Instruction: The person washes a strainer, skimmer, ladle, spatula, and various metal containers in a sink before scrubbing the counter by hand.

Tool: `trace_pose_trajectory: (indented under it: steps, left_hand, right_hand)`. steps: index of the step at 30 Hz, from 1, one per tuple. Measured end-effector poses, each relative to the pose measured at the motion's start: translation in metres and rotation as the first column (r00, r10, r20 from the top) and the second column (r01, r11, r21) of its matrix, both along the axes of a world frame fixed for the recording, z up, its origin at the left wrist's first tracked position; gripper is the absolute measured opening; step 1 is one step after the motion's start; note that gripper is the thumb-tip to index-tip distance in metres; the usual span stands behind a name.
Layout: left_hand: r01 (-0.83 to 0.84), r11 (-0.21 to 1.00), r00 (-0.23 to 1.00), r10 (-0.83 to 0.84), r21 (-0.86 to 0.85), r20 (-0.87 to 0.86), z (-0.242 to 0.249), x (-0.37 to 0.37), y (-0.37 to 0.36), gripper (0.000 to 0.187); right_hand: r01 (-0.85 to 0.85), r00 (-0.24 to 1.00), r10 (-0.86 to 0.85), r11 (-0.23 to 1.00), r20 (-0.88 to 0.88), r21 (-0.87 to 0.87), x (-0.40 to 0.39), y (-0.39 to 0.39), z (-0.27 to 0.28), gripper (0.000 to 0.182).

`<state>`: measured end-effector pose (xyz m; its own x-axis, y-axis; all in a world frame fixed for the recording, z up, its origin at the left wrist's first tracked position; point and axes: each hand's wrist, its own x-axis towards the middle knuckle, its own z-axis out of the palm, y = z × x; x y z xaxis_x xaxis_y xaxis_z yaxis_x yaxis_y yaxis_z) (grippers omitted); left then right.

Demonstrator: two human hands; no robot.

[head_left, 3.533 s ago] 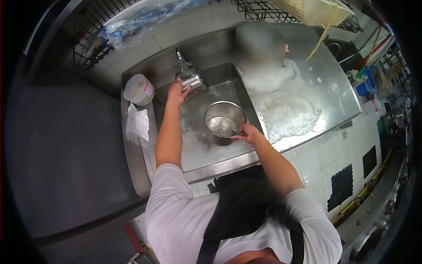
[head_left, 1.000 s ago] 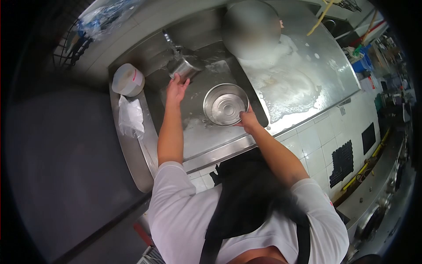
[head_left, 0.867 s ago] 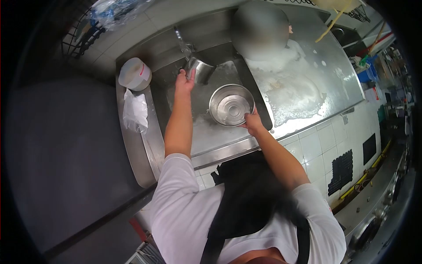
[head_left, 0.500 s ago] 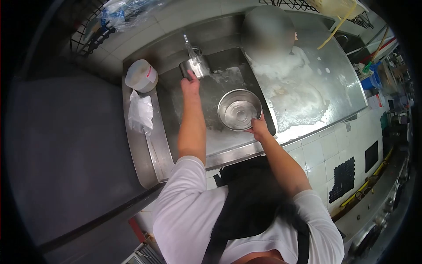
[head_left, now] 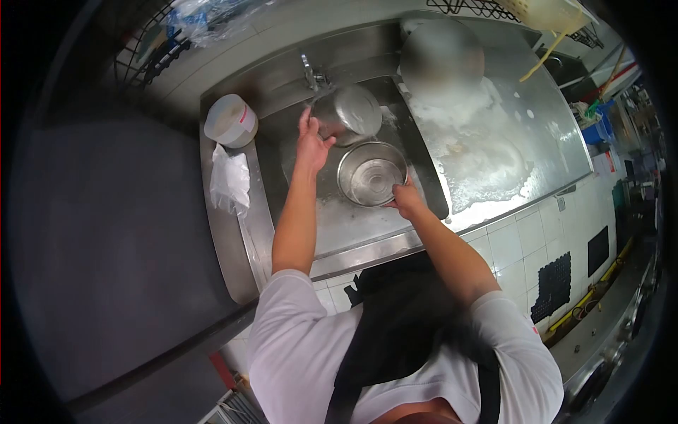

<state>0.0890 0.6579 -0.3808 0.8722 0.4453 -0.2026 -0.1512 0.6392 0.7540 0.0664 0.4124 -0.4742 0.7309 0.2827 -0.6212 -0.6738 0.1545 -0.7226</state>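
My left hand [head_left: 311,145] grips a shiny metal container [head_left: 357,113] at its left side, with the thumb below and the fingers above. The container is tipped over the sink, its round end facing up, and is slightly blurred. My right hand [head_left: 407,198] is closed on the rim of a round metal pan [head_left: 372,174], at its lower right. The pan's open top faces me, and its wet-looking inside shows rings. Both vessels are over the sink basin [head_left: 339,219], close together. Behind the container stands the tap [head_left: 308,69].
A white tub [head_left: 231,121] and a white plastic bag [head_left: 230,180] sit on the left ledge. Suds [head_left: 480,155] cover part of the steel drainboard [head_left: 551,134] on the right. A wire rack [head_left: 138,60] hangs at upper left. A round patch at the back is blurred out.
My left hand has tilted the metal container and brought it rightward, away from under the tap's stream. The pan in my right hand has shifted slightly left.
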Motion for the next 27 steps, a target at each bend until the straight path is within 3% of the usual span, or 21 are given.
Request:
trace_pose_trajectory:
  steps: [2, 3, 4, 5, 6, 9, 12, 15, 19, 20, 21, 22, 23, 24, 27]
  left_hand:
    - [0.098, 0.930, 0.995, -0.093, 0.355, -0.032, 0.032, -0.013, -0.028, 0.031]
    - [0.226, 0.795, 0.973, -0.215, 0.562, -0.087, 0.029, -0.019, -0.031, 0.031]
    - [0.304, 0.603, 0.942, -0.305, 0.737, -0.138, 0.025, -0.026, -0.033, 0.031]
    - [0.405, 0.279, 0.863, -0.432, 0.871, -0.263, 0.005, -0.032, -0.024, 0.029]
    - [0.433, -0.086, 0.763, -0.494, 0.897, -0.416, -0.006, -0.038, -0.019, 0.027]
    - [0.338, -0.220, 0.779, -0.481, 0.915, -0.403, -0.008, -0.058, -0.043, 0.025]
    - [0.161, -0.325, 0.842, -0.448, 0.932, -0.301, -0.006, -0.070, -0.055, 0.021]
    - [-0.017, -0.423, 0.887, -0.425, 0.906, -0.182, -0.033, -0.070, -0.048, 0.013]
    - [-0.098, -0.454, 0.910, -0.401, 0.886, -0.105, -0.059, -0.069, -0.039, 0.009]
    - [-0.099, -0.462, 0.917, -0.386, 0.881, -0.099, -0.061, -0.069, -0.040, 0.009]
    - [-0.099, -0.471, 0.924, -0.371, 0.877, -0.095, -0.061, -0.070, -0.040, 0.009]
    - [-0.101, -0.457, 0.918, -0.385, 0.884, -0.095, -0.054, -0.069, -0.041, 0.009]
    - [-0.100, -0.443, 0.910, -0.403, 0.891, -0.098, -0.041, -0.069, -0.042, 0.009]
    - [-0.101, -0.430, 0.901, -0.422, 0.897, -0.100, -0.035, -0.069, -0.043, 0.009]
    - [0.038, -0.517, 0.842, -0.445, 0.855, -0.306, -0.034, -0.068, -0.027, 0.009]
  right_hand:
    - [-0.028, 0.999, 0.029, 0.999, 0.030, -0.014, 0.011, 0.004, -0.007, 0.084]
    - [-0.028, 0.999, 0.028, 1.000, 0.045, 0.002, 0.015, 0.006, -0.002, 0.083]
    - [-0.032, 0.998, 0.031, 0.999, 0.062, 0.019, 0.021, 0.007, 0.009, 0.083]
    - [-0.038, 0.996, 0.035, 0.999, 0.081, 0.037, 0.027, 0.008, 0.018, 0.082]
    - [-0.015, 0.996, 0.006, 0.995, 0.087, 0.100, 0.033, 0.010, 0.016, 0.080]
    - [0.028, 0.994, -0.025, 0.999, 0.104, -0.028, 0.041, 0.016, 0.025, 0.077]
    - [-0.007, 0.996, 0.003, 0.999, 0.093, 0.044, 0.043, 0.018, 0.028, 0.077]
    - [-0.008, 1.000, 0.008, 0.999, -0.003, 0.050, 0.045, 0.022, 0.034, 0.072]
    - [0.082, 0.996, -0.082, 0.997, -0.020, 0.005, 0.034, 0.023, 0.038, 0.079]
    - [0.143, 0.982, -0.123, 0.980, 0.144, -0.135, 0.028, 0.028, 0.033, 0.087]
    - [0.203, 0.811, 0.075, 0.894, 0.580, -0.400, 0.026, 0.025, 0.048, 0.083]
    - [0.376, 0.466, 0.374, 0.736, 0.802, -0.562, 0.025, 0.019, 0.077, 0.079]
    - [0.600, 0.067, 0.674, 0.562, 0.736, -0.569, 0.023, 0.014, 0.098, 0.075]
    - [0.537, -0.116, 0.797, 0.553, 0.593, -0.637, 0.025, 0.008, 0.102, 0.060]
    - [0.321, -0.413, 0.903, 0.266, 0.118, -0.909, 0.053, -0.005, 0.096, 0.026]
